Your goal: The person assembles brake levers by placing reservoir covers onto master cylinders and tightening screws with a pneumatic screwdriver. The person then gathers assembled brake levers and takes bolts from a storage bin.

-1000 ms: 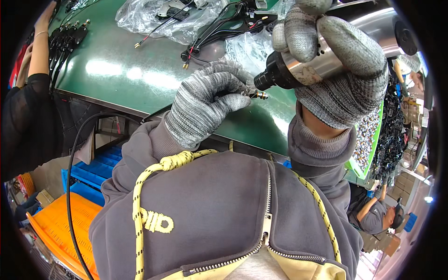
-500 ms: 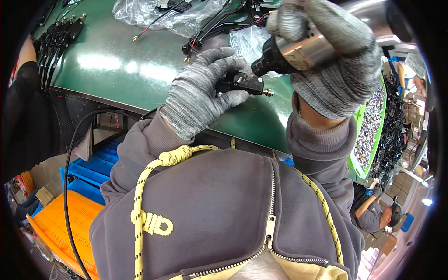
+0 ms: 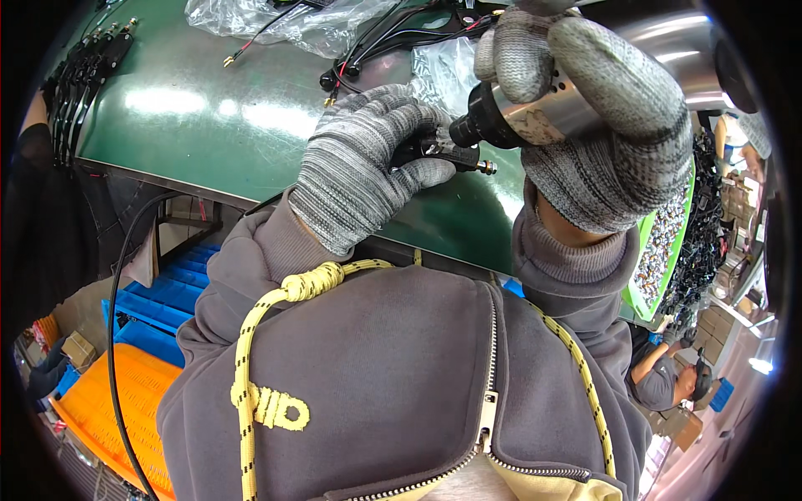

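In a grey knitted glove, my left hand (image 3: 368,163) is closed round a small black part (image 3: 455,154) just above the green tabletop. A metal stud with nuts (image 3: 486,168) sticks out of the part's right end. My right hand (image 3: 614,117), gloved alike, grips a silver power screwdriver (image 3: 543,113) from above and behind. The tool's black nose (image 3: 476,125) points left and down at the part's top, next to my left fingertips. Whether the bit touches the part is hidden.
Black cables (image 3: 380,50) and clear plastic bags (image 3: 284,29) lie at the table's far side. Several black lever-like parts (image 3: 83,92) stand in a row at far left. A green tray (image 3: 660,250) of small metal pieces is at right. Blue crates (image 3: 175,288) and an orange crate (image 3: 125,401) sit lower left.
My left fingers have drawn closer round the black part, covering more of it. Both hands have shifted slightly, with the screwdriver's nose still over the part. The view has moved a little.
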